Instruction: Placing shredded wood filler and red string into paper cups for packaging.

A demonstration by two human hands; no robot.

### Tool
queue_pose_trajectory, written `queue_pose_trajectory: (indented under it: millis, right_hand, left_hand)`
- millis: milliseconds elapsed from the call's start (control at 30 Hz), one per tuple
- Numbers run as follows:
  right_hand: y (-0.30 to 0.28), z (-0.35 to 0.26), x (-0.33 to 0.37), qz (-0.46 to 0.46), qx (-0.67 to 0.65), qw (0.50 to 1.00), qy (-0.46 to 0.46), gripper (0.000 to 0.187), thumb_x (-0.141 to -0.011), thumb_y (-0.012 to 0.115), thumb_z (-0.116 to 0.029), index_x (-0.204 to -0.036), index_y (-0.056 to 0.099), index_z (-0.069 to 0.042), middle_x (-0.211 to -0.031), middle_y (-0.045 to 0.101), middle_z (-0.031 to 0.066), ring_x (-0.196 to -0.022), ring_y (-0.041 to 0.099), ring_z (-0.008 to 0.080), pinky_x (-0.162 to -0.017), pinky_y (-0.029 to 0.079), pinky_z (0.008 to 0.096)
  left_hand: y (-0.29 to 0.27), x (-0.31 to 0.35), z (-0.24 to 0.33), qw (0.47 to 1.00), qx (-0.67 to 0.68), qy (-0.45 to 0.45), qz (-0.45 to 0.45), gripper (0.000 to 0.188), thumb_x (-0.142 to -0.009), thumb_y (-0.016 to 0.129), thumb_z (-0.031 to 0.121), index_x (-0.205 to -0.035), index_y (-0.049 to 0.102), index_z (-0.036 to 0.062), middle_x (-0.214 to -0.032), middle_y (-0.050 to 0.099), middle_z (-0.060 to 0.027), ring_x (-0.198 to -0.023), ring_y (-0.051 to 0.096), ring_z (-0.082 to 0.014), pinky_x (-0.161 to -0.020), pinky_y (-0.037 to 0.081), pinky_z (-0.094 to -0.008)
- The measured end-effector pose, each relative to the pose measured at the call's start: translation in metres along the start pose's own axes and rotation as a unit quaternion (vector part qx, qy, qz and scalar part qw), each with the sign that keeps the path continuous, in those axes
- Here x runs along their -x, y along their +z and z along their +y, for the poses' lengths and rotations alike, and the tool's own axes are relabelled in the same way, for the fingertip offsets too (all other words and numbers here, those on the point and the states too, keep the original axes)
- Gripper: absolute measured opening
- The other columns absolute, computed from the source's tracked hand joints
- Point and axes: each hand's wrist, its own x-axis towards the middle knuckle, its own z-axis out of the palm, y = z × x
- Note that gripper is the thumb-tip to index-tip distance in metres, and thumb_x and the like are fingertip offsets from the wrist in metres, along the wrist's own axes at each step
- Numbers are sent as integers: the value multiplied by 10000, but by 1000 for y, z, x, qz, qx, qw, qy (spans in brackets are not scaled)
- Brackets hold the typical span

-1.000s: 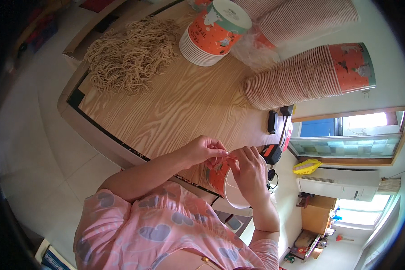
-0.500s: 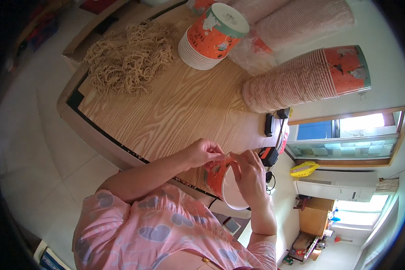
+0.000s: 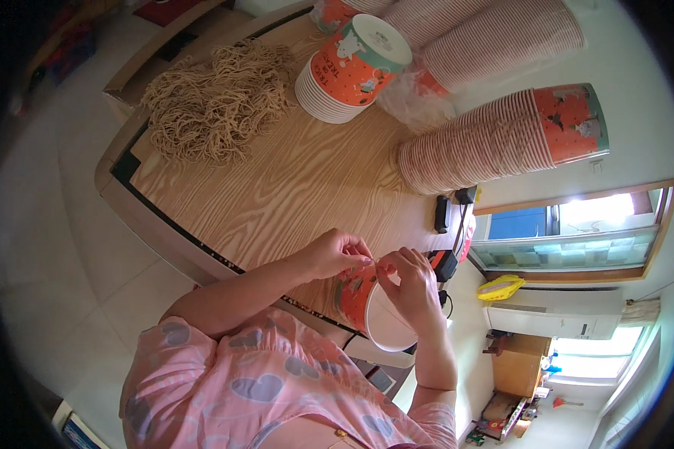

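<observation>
In the head view, we have the bucket [image 3: 357,299] beside the table's near edge [image 3: 180,224], its round mouth turned to the lower right. Its long axis slants from upper left to lower right; our fingers cover part of its side, and the right wrist crosses its rim.

Our left hand [image 3: 344,254] and right hand [image 3: 412,277] meet at the bucket's upper side, fingers curled, tips close together; we cannot tell whether they grip anything.

Up and left of the bucket, bare table [image 3: 277,194] gives us open room as far as the cord [image 3: 217,101]. Well above the bucket sits the short stack [image 3: 337,78]; above and right, the tall stack [image 3: 494,142]. A black-and-orange box [image 3: 443,266] bounds the room near the bucket's upper right.
</observation>
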Motion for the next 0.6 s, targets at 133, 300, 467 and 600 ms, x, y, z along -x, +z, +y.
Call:
queue_pose_trajectory:
  millis: [133,300,467,600]
  right_hand:
    - [1,-2,1,8,-6,999,40,139,-778,648,-148,-889,642,-66,-821,596,89,-832,589,278,-746,461,385]
    - [2,-3,-3,-14,-12,999,41,134,-791,638,-154,-892,651,-66,-832,598,98,-833,591,289,-745,467,382]
    - [0,-6,-3,-36,-32,997,66,93,-790,637,-133,-848,636,-60,-845,591,103,-839,585,296,-741,471,373]
    - [1,-9,3,41,-10,999,32,64,-775,636,-73,-835,621,-57,-874,587,100,-848,580,292,-744,471,375]
  left_hand:
    - [2,2,5,1000,2,-3,3,186,-847,647,149,-943,638,-10,-744,615,-17,-602,528,-62,-522,437,-204]
    - [2,3,3,1000,15,4,2,181,-841,653,142,-937,640,-10,-734,614,-19,-601,530,-63,-523,433,-203]
    - [1,3,2,1000,21,16,9,159,-836,647,126,-918,642,-10,-726,613,-20,-595,529,-65,-527,434,-208]
    - [2,0,5,1000,10,6,7,150,-831,646,117,-907,648,-11,-745,626,-27,-615,536,-64,-540,440,-211]
